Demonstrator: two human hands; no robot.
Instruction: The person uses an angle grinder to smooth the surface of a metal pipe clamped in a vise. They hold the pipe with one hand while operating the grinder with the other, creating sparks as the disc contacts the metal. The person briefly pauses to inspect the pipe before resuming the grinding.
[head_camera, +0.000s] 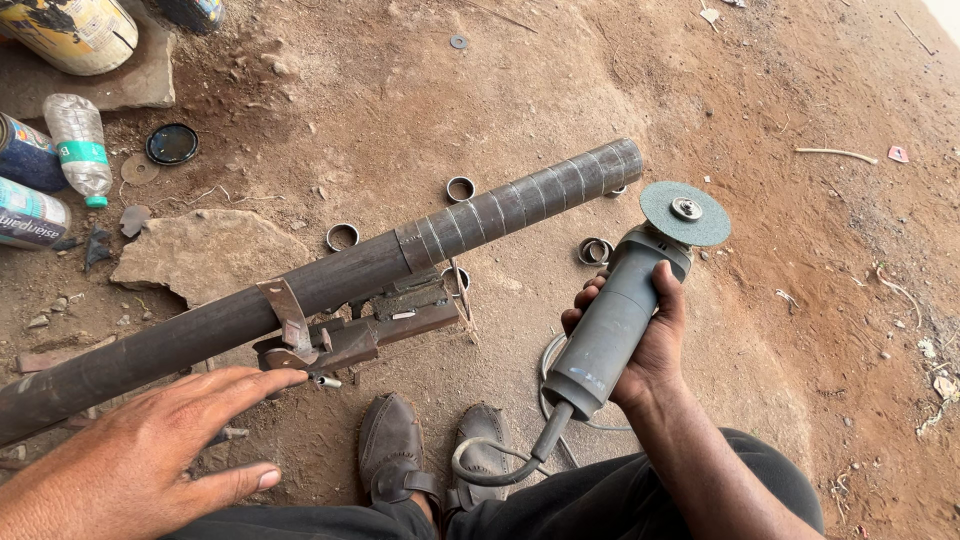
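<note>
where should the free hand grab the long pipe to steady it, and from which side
Grip the long pipe on its bare dark stretch just left of the clamp, coming from above with the left hand. It lies nearly level there, away from the angle grinder disc at the marked end.

At the top left edge lay a clear plastic bottle (78, 145) with a green-and-white label and green cap, two printed cans (27, 185) beside it, and a yellow-and-white labelled drum (75, 32) on a stone slab.
</note>
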